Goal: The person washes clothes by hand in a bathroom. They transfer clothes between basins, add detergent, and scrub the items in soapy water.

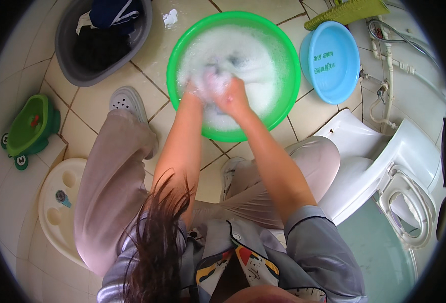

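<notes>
A round green plastic basin (pixel 296 77) stands on the tiled floor before me, filled with white soap suds (pixel 261 91). My left hand (pixel 195 90) is sunk in the foam up to about the wrist, so its fingers are hidden. Beside it, my right hand (pixel 233 94) is curled over a foam-covered cloth (pixel 216 77), blurred and mostly under suds. Greyish patches of fabric show through the foam just beyond both hands.
A grey tub (pixel 66 62) with dark clothes (pixel 102 47) stands at far left. Right of the basin leans a light-blue basin (pixel 338 64), near pipes (pixel 388 75) and a white ceramic fixture (pixel 348 189). A green frog-shaped tub (pixel 22 132) and a cream plastic lid-like piece (pixel 56 216) lie left.
</notes>
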{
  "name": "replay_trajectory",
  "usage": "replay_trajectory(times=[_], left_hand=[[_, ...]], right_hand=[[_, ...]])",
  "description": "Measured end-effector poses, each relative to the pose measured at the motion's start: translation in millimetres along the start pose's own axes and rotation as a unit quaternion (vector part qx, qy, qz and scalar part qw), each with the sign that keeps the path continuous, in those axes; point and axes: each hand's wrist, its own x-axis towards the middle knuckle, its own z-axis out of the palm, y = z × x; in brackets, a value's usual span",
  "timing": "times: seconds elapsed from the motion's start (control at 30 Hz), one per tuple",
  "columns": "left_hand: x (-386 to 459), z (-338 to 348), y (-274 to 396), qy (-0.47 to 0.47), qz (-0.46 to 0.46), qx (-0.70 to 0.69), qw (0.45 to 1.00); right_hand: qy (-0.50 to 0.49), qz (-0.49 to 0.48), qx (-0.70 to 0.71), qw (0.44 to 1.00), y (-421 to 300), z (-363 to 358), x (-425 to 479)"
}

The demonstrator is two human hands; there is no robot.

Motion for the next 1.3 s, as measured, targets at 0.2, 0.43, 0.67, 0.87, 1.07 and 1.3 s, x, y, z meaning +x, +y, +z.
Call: replay_trajectory(times=[0.2, 0.43, 0.67, 0.87, 1.07, 1.3], left_hand=[[-15, 24, 91, 0.153, -0.121, -0.239, 0.951], [-5, 28, 20, 0.256, -0.086, -0.151, 0.951], [-18, 25, 18, 0.278, -0.270, -0.627, 0.676], [-15, 24, 30, 0.140, -0.114, -0.788, 0.588], [-15, 31, 45, 0.009, -0.029, -0.702, 0.711], [-8, 42, 131, 0.149, 0.020, -0.555, 0.818]], right_hand=[[0.084, 0.103, -0.134, 0.982, 22, -41, 45], [0.024, 0.235, -0.203, 0.950, 61, -75, 43], [-0.130, 0.198, -0.412, 0.880, 37, 24, 21], [-0.035, 0.085, -0.047, 0.995, 4, -13, 8], [-0.011, 0.115, 0.184, 0.976, -33, -48, -9], [0.052, 0.225, 0.501, 0.834, -23, -100, 14]])
